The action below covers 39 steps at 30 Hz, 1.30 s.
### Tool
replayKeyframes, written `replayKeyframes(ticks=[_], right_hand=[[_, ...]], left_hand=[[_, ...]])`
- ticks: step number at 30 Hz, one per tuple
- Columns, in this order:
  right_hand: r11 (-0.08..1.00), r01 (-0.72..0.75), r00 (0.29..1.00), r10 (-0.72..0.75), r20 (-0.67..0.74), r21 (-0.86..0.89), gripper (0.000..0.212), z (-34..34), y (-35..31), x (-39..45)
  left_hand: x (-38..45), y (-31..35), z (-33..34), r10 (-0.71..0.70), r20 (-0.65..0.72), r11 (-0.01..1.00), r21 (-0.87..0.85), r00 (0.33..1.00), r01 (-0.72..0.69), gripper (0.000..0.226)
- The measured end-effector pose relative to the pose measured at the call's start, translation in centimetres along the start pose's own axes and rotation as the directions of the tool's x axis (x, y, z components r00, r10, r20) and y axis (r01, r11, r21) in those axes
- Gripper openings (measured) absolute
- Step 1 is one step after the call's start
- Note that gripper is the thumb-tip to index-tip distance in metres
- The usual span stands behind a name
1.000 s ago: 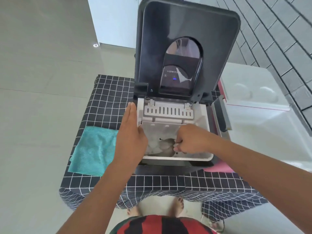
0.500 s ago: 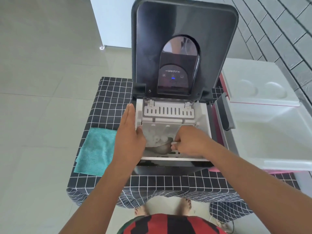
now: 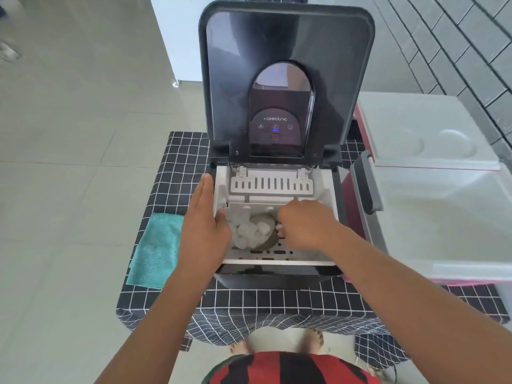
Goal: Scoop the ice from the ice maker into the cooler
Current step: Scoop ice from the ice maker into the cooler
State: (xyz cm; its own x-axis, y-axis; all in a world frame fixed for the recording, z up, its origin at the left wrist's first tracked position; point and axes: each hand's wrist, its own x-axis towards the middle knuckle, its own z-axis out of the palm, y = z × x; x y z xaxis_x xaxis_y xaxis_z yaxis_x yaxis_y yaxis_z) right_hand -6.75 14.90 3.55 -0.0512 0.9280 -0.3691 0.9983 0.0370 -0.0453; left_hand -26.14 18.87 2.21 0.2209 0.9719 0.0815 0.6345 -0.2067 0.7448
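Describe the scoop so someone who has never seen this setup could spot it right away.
Start at the black ice maker with its lid raised, on the checked tablecloth. Inside its white basket, the right hand grips a short white handle. That handle leads to the scoop, the rounded grey bowl heaped with ice, unlike the slotted white plastic around it.

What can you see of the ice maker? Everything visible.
The ice maker is dark-bodied and stands on the checked tablecloth. Its lid is raised upright, a blue light lit on its panel. The white inner basket holds ice. The left hand rests flat on its left rim; the right hand grips a scoop inside.
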Motion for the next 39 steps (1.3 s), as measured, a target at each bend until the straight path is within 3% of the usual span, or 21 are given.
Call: replayKeyframes(ticks=[5,11,22,27,33,39], right_hand=[[0.994,0.035,0.994,-0.045,0.102,0.099,0.014,-0.5,0.1,0.6],[0.994,0.097,0.991,-0.101,-0.090,-0.051,0.003,0.5,-0.3,0.2],[0.998,0.041,0.982,-0.048,-0.185,-0.044,0.008,1.1,-0.9,-0.9],[1.000,0.031,0.958,-0.029,-0.284,0.003,0.002,0.8,-0.5,-1.5],[0.995,0.039,0.932,-0.001,-0.362,0.096,0.015,-0.1,1.4,-2.9],[0.970,0.110,0.938,-0.028,-0.346,0.218,0.014,-0.8,2.6,-3.7]], left_hand=[[-0.1,0.1,0.0,-0.009,-0.008,1.000,0.009,1.000,0.009,0.068],[-0.1,0.2,0.0,-0.025,-0.012,1.000,-0.008,1.000,0.025,0.067],[-0.3,0.4,0.0,-0.034,-0.016,0.999,0.009,0.999,0.034,0.068],[-0.4,0.6,-0.1,-0.060,-0.029,0.998,-0.007,0.998,0.060,0.067],[-0.8,0.7,-0.2,-0.021,-0.077,0.999,-0.040,0.997,0.018,0.051],[-0.9,0.8,-0.2,-0.008,-0.105,0.999,-0.052,0.994,0.002,0.046]])
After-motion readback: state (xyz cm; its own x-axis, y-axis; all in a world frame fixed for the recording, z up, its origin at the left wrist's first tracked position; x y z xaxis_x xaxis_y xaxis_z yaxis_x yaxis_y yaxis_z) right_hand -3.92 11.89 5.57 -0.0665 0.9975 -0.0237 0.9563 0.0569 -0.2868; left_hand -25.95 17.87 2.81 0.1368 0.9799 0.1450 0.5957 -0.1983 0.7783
